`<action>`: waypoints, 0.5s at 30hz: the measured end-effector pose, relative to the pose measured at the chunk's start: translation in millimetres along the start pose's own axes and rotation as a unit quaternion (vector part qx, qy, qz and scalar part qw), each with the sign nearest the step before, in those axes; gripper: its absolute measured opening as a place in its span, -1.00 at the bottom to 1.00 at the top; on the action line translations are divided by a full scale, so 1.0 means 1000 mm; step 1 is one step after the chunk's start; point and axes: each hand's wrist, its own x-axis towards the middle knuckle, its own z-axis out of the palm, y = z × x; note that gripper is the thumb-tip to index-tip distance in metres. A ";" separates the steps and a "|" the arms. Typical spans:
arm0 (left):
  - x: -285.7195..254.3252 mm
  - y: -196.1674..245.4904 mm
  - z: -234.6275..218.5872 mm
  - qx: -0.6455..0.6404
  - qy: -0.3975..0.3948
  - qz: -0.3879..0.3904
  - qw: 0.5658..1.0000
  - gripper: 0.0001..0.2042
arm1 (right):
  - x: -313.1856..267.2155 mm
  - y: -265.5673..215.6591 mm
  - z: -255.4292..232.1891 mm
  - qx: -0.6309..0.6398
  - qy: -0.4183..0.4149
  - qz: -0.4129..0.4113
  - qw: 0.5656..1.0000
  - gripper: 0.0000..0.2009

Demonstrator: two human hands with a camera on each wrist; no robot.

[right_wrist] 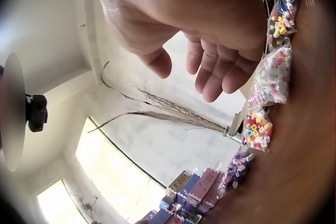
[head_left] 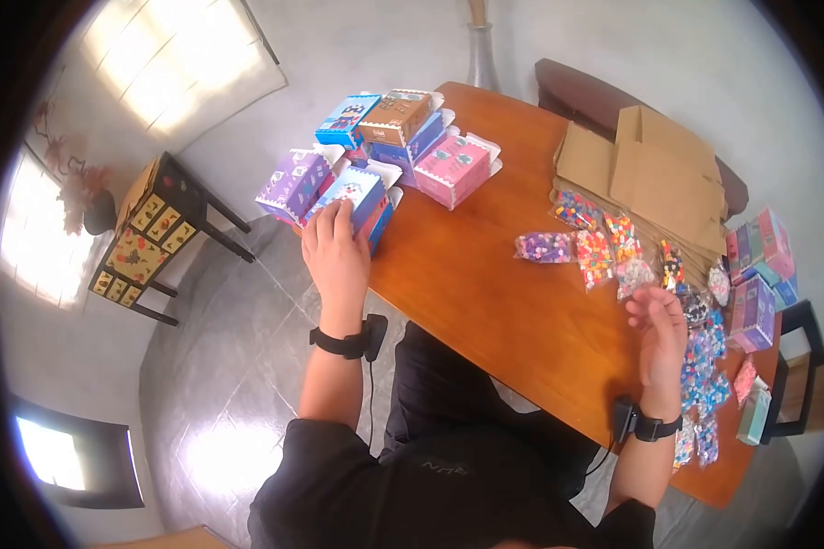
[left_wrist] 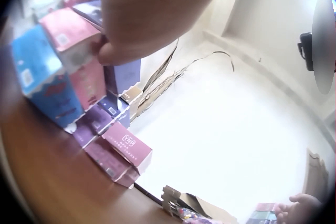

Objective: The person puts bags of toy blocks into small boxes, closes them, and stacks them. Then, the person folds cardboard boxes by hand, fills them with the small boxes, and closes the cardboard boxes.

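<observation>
My left hand (head_left: 337, 252) reaches to the near end of a pale blue box (head_left: 350, 194) in the stack at the table's left. Its fingers lie over the box's top edge, with the thumb at the side. Seen from the left wrist, the thumb comes close to a pink box (left_wrist: 86, 79) beside a blue box (left_wrist: 47, 77); the other fingertips are hidden. My right hand (head_left: 661, 334) hovers at the table's right, holding nothing, its fingers loosely bent. Nearest it lie clear bags of small coloured pieces, among them a whitish bag (head_left: 634, 274) and a red-and-yellow bag (head_left: 595, 256).
Other printed boxes, including a pink box (head_left: 456, 169) and a brown box (head_left: 398, 117), stand around the stack. Flattened cardboard (head_left: 664, 169) lies at the back right of the wooden table (head_left: 485, 284). More bags and small boxes (head_left: 753, 313) line the right edge.
</observation>
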 end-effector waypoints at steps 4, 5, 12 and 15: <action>0.007 0.024 -0.014 -0.052 0.053 0.031 0.997 -0.47 | -0.002 0.001 0.002 -0.009 -0.008 0.012 1.000 -0.73; 0.009 0.039 -0.022 -0.087 0.063 0.057 0.993 -0.47 | -0.002 0.000 0.005 -0.018 -0.016 0.013 1.000 -0.71; -0.011 0.184 -0.020 -0.349 0.006 0.251 0.903 -0.46 | -0.017 -0.009 0.025 -0.018 -0.167 0.020 0.986 -0.43; -0.019 0.237 -0.022 -0.369 -0.033 0.322 0.871 -0.48 | -0.012 0.006 0.013 0.123 -0.119 0.010 0.985 -0.42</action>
